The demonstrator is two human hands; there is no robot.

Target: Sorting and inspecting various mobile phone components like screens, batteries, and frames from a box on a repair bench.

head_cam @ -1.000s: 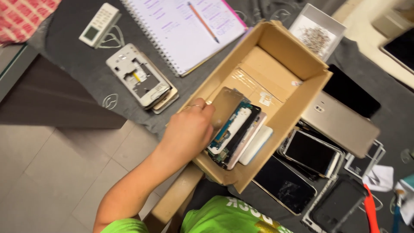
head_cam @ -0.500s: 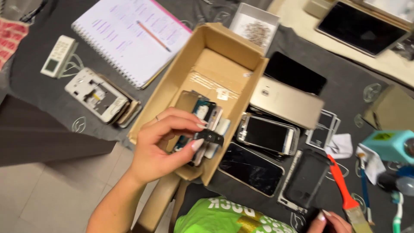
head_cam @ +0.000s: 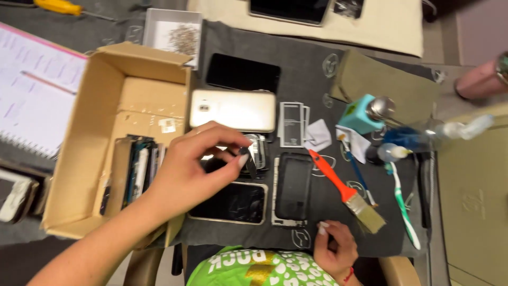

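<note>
To your right lie an orange-handled brush (head_cam: 346,195) and a green toothbrush (head_cam: 403,204); a tray of screws (head_cam: 174,36) and a notebook (head_cam: 32,95) sit farther off.

Orange-handled brush (head_cam: 346,194), gold phone (head_cam: 233,110), brown cardboard box (head_cam: 132,92)

Dark mat (head_cam: 312,79) (perhaps felt) under phones (head_cam: 233,110)
</note>
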